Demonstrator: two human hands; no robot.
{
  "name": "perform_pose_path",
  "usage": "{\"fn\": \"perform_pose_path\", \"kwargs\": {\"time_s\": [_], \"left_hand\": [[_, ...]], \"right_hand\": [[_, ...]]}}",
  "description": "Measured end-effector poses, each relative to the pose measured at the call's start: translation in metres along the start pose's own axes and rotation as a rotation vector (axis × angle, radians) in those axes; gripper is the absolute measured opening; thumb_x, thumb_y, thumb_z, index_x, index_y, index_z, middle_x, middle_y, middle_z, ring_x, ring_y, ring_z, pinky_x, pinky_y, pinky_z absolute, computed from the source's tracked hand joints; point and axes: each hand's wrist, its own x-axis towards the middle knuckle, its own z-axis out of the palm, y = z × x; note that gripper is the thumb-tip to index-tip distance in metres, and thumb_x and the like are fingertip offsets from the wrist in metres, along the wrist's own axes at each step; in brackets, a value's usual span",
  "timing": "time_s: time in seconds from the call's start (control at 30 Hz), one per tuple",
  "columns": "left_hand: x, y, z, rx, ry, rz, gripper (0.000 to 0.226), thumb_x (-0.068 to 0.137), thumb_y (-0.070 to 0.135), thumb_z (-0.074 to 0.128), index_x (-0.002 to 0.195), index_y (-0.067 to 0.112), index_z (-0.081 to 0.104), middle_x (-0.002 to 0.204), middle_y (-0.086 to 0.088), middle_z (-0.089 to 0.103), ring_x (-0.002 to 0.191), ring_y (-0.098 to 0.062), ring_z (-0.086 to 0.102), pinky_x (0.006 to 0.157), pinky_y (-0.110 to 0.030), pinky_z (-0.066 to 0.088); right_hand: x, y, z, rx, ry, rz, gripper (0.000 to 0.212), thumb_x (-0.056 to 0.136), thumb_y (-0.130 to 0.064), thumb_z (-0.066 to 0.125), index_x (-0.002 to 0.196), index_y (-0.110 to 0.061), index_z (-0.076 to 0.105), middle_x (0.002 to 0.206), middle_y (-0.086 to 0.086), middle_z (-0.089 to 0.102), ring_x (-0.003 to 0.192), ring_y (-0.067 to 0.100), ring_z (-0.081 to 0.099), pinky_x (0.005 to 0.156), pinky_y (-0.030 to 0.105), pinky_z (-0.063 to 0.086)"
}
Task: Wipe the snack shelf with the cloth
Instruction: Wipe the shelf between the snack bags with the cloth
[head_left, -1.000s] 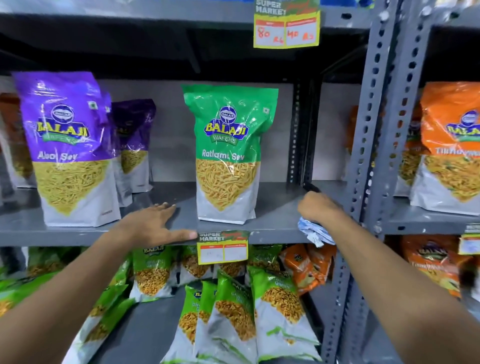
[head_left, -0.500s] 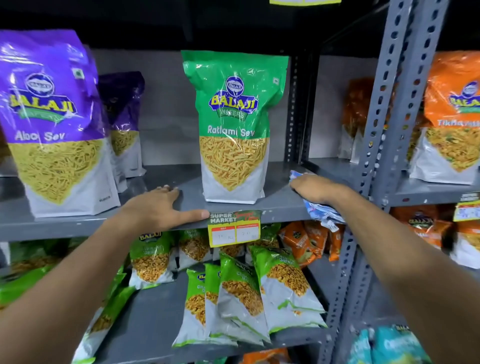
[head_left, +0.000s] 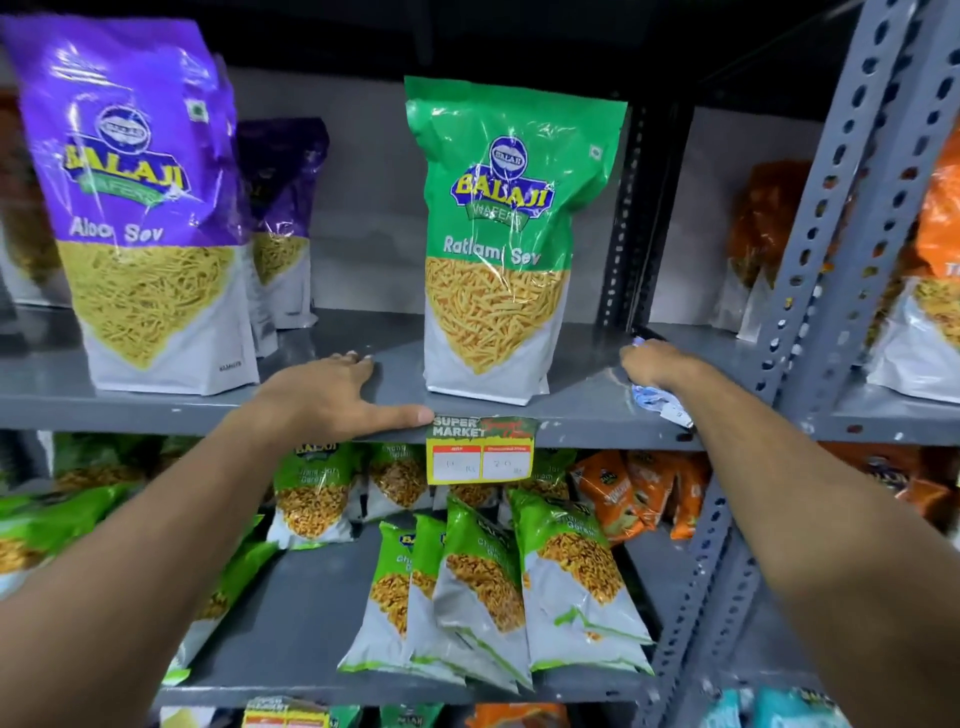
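Observation:
The grey metal snack shelf (head_left: 587, 400) runs across the middle of the view. My right hand (head_left: 657, 364) presses a white and blue cloth (head_left: 662, 402) onto the shelf's right end, just right of the green Ratlami Sev bag (head_left: 501, 244). Most of the cloth is hidden under the hand; one end hangs over the front edge. My left hand (head_left: 332, 397) lies flat and open on the shelf's front edge, between the green bag and the purple Aloo Sev bag (head_left: 135, 208), holding nothing.
A second purple bag (head_left: 283, 218) stands behind the first. A yellow price tag (head_left: 480, 452) hangs from the front edge. A perforated grey upright (head_left: 831, 249) bounds the shelf on the right, with orange bags (head_left: 930, 291) beyond. Small green packs (head_left: 498, 587) fill the shelf below.
My right hand has slid the cloth from the shelf's front edge further back onto its surface. My left hand stays planted on the front edge. The view has moved closer.

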Motion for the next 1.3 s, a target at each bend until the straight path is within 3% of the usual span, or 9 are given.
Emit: {"fn": "perform_pose_path", "kwargs": {"time_s": [0.1,0.13,0.43,0.63,0.73,0.83,0.97,1.13,1.3], "left_hand": [[0.001,0.004,-0.005,0.0,-0.024,-0.007,0.149,0.041,0.109,0.02,0.156,0.015,0.018,0.164,-0.005,0.015,0.15,-0.021,0.018,0.121,-0.043,0.02],[0.001,0.005,-0.006,0.003,-0.032,-0.006,0.15,0.04,0.109,0.021,0.156,0.014,0.019,0.164,-0.006,0.016,0.15,-0.022,0.019,0.121,-0.042,0.02],[0.0,0.009,-0.004,0.026,-0.052,-0.025,0.153,0.038,0.11,0.018,0.156,0.013,0.019,0.164,-0.004,0.018,0.149,-0.023,0.021,0.121,-0.044,0.02],[0.0,0.012,-0.003,0.045,-0.025,-0.052,0.153,0.033,0.11,0.012,0.156,0.02,0.018,0.164,-0.001,0.017,0.149,-0.022,0.022,0.119,-0.044,0.021],[0.001,0.011,-0.004,0.034,-0.018,-0.053,0.152,0.034,0.11,0.013,0.156,0.021,0.018,0.164,-0.001,0.016,0.149,-0.022,0.021,0.119,-0.046,0.022],[0.0,0.011,-0.003,0.032,-0.02,-0.043,0.151,0.035,0.11,0.013,0.156,0.02,0.019,0.164,-0.001,0.016,0.149,-0.022,0.02,0.119,-0.045,0.022],[-0.003,0.01,-0.004,0.031,-0.02,-0.026,0.149,0.038,0.109,0.013,0.156,0.019,0.02,0.164,-0.003,0.017,0.149,-0.023,0.021,0.119,-0.045,0.022],[-0.004,0.008,0.0,0.02,-0.011,-0.027,0.147,0.039,0.109,0.015,0.156,0.02,0.02,0.164,-0.002,0.018,0.149,-0.022,0.022,0.118,-0.043,0.024],[-0.001,0.011,-0.004,0.028,-0.005,-0.03,0.145,0.039,0.107,0.014,0.156,0.021,0.019,0.164,-0.001,0.018,0.149,-0.02,0.022,0.117,-0.042,0.023]], "right_hand": [[0.0,-0.012,0.003,0.093,0.002,-0.048,0.043,0.098,-0.024,0.029,0.135,-0.012,0.049,0.137,0.013,0.051,0.109,0.026,0.051,0.084,0.027,0.039],[0.003,-0.012,0.005,0.095,0.016,-0.056,0.046,0.098,-0.024,0.029,0.139,-0.009,0.045,0.137,0.015,0.052,0.105,0.028,0.053,0.083,0.028,0.039],[0.048,0.015,0.012,-0.021,0.103,0.191,0.048,0.079,-0.016,0.052,0.124,0.0,0.054,0.13,0.021,0.054,0.116,0.041,0.053,0.099,0.047,0.047],[0.086,0.008,0.016,-0.018,0.068,0.114,0.048,0.066,-0.013,0.048,0.112,-0.002,0.06,0.118,0.021,0.062,0.105,0.038,0.061,0.093,0.046,0.051],[0.084,-0.007,0.015,-0.03,0.031,-0.021,0.042,0.074,-0.008,0.045,0.112,0.003,0.059,0.118,0.021,0.061,0.104,0.037,0.061,0.092,0.043,0.052],[0.064,-0.015,0.011,-0.036,0.047,-0.104,0.021,0.085,-0.008,0.042,0.092,0.001,0.06,0.111,0.021,0.062,0.094,0.034,0.059,0.08,0.032,0.049],[0.061,-0.014,0.012,-0.053,0.072,-0.08,0.035,0.091,-0.011,0.041,0.119,0.002,0.058,0.126,0.023,0.057,0.119,0.039,0.052,0.096,0.041,0.043],[0.118,0.002,0.022,-0.187,0.016,0.005,0.044,0.072,-0.014,0.051,0.112,0.0,0.062,0.114,0.019,0.064,0.098,0.036,0.064,0.088,0.043,0.054],[0.167,0.003,0.027,-0.326,-0.025,-0.038,0.052,0.076,-0.026,0.053,0.124,-0.008,0.058,0.13,0.014,0.058,0.117,0.035,0.057,0.098,0.045,0.048]]}}
